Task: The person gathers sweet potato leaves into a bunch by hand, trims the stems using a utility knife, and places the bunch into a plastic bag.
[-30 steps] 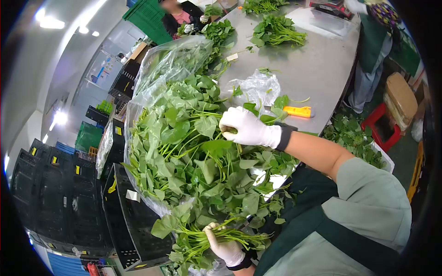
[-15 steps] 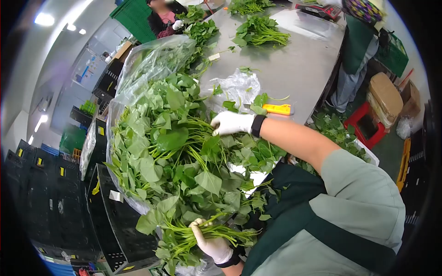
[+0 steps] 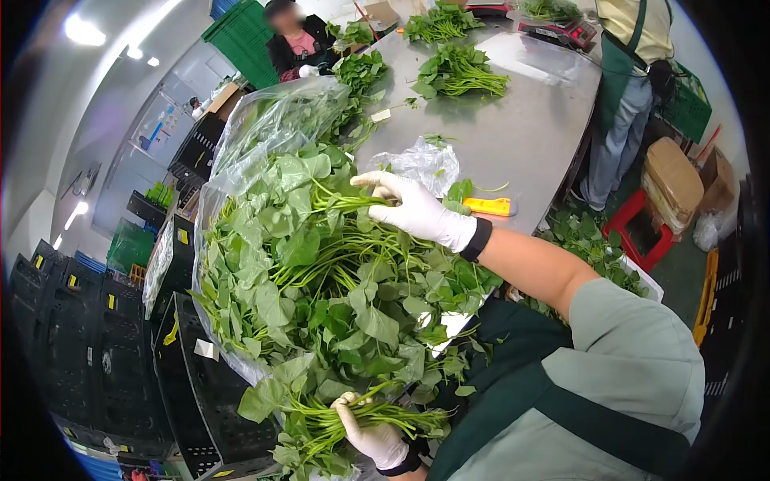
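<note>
My left hand, in a white glove, is closed around a bunch of leafy green stems at the bottom of the view. The cut ends point right and the leaves hang to the left. My right hand, also gloved, pinches a few leafy green stems above the big heap of leafy greens. That heap lies in a clear plastic bag. Just beyond my right wrist, a yellow-handled cutter rests on the metal table, near a crumpled plastic sheet.
Bundles of greens lie farther up the table, with a red scale at its far end. One person is across the table; another stands at the right. Black crates and a red stool are nearby.
My right hand has risen from the heap, moving slightly right, with a few stems in its fingers. My left hand keeps its bunch in nearly the same place.
</note>
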The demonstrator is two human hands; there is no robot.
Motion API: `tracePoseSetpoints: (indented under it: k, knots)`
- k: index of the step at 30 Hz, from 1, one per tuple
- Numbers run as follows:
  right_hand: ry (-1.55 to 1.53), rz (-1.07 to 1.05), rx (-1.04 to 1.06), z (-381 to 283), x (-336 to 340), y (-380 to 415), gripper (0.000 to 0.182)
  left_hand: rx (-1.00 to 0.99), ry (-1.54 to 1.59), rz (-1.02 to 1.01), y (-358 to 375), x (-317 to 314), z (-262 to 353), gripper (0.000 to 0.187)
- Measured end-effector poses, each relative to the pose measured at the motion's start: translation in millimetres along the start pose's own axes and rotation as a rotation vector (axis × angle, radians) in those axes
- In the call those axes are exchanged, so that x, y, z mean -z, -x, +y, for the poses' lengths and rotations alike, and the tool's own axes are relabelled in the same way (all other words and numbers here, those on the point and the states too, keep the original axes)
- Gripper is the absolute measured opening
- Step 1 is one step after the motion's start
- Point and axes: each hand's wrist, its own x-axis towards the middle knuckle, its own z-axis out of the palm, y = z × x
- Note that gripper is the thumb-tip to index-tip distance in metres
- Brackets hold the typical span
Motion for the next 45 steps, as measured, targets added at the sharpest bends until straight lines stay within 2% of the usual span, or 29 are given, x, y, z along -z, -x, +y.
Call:
tracePoseSetpoints:
  k: [1,3,4,5,7,8,9,11,12,13,15,17,19,21,22,23,25,26,27,28,31,32,33,35,36,37,39,43,45]
  knots:
    - [0.001,-0.001,0.001,-0.2,0.0,-1.0,0.042,0.013,-0.005,-0.016,0.4,-0.4,-0.5,0.018]
    - [-0.246,-0.133,-0.119,1.2,1.0,-0.3,0.038,0.021,-0.02,-0.022,0.4,-3.7,-0.9,0.019]
    - [-0.151,-0.238,-0.278,23.9,2.5,-3.3,0.029,0.03,-0.037,-0.027,3.1,-3.8,0.1,0.019]
    - [0.162,-0.347,-0.326,49.4,5.3,-5.3,0.025,0.032,-0.041,-0.026,6.1,-2.7,0.0,0.019]
    - [0.272,-0.278,-0.215,51.2,7.6,4.6,0.029,0.0,-0.078,-0.001,2.2,-3.0,-0.3,0.019]
    - [0.217,-0.286,-0.333,25.2,9.7,6.2,0.034,0.005,-0.036,-0.036,1.6,-1.4,-1.8,0.019]
    - [0.221,-0.294,-0.334,18.8,8.1,7.9,0.034,0.006,-0.03,-0.028,1.6,-3.1,-3.6,0.019]
    - [-0.008,-0.19,-0.259,15.7,-1.6,16.4,0.039,0.01,-0.026,-0.023,2.9,-10.8,-0.8,0.019]
    - [-0.074,-0.22,-0.281,23.1,-5.9,19.5,0.041,0.016,-0.014,-0.039,3.1,-15.6,-0.1,0.017]
    - [-0.107,-0.238,-0.279,15.3,-11.0,23.6,0.038,0.01,-0.013,-0.028,0.4,-20.7,-0.1,0.017]
    - [0.002,-0.252,-0.158,1.5,-21.2,30.4,0.032,-0.081,-0.075,-0.181,-7.3,-30.0,0.6,0.018]
    - [-0.103,-0.278,-0.176,-5.5,-33.3,38.0,0.026,-0.062,-0.055,-0.194,-12.9,-42.0,3.9,0.016]
    - [-0.202,-0.273,-0.155,-13.4,-38.5,44.6,0.023,-0.025,-0.092,-0.17,-26.1,-49.3,7.2,0.015]
    - [-0.172,-0.317,-0.162,-15.7,-39.2,49.0,0.022,0.03,-0.051,-0.188,-42.9,-57.0,9.0,0.02]
    - [-0.152,-0.324,-0.084,-15.6,-40.4,51.3,0.021,0.082,-0.03,-0.261,-52.7,-58.2,12.0,0.029]
    - [-0.132,-0.329,-0.007,-15.4,-40.8,53.5,0.021,0.121,0.007,-0.202,-56.9,-69.4,15.6,0.028]
    - [-0.131,-0.374,-0.011,-14.7,-39.6,55.7,0.02,0.215,0.104,-0.197,-69.7,-77.3,14.7,0.028]
    - [-0.145,-0.426,-0.099,-15.0,-39.4,56.8,0.019,0.227,0.096,-0.179,-76.2,-79.2,12.2,0.029]
    - [-0.158,-0.476,-0.187,-15.0,-39.2,57.8,0.019,0.267,0.195,-0.299,-86.6,-76.0,4.8,0.028]
    - [-0.186,-0.492,-0.264,-14.5,-39.6,58.7,0.019,0.266,0.219,-0.323,-89.0,-80.8,2.5,0.028]
    - [-0.167,-0.45,-0.359,-7.8,-44.3,57.6,0.017,0.241,0.205,-0.323,-89.8,-87.6,-5.7,0.027]
    - [0.016,-0.323,-0.021,2.6,-49.6,58.5,0.016,0.214,0.168,-0.291,-88.5,-89.1,-8.3,0.026]
    - [0.015,-0.318,-0.027,6.0,-50.7,58.4,0.016,0.221,0.164,-0.292,-86.4,-92.5,-9.0,0.026]
    - [0.191,-0.148,0.37,1.6,-54.2,55.0,0.017,0.222,0.156,-0.265,-83.4,-98.0,-8.2,0.027]
    - [0.257,-0.117,0.384,-1.2,-54.0,55.8,0.015,0.201,0.123,-0.26,-82.5,-99.1,-9.3,0.029]
    - [0.256,-0.113,0.38,0.3,-54.2,56.8,0.015,0.205,0.119,-0.261,-82.2,-99.3,-9.5,0.029]
    - [0.047,-0.118,0.25,4.2,-55.3,57.4,0.013,0.209,0.12,-0.303,-81.9,-98.1,-8.9,0.038]
    - [-0.184,-0.155,-0.043,10.4,-57.1,61.3,0.01,0.192,0.086,-0.298,-77.2,-100.5,-10.4,0.032]
    - [-0.174,-0.138,-0.06,6.9,-56.4,61.7,0.011,0.175,0.063,-0.29,-75.0,-101.1,-12.8,0.029]
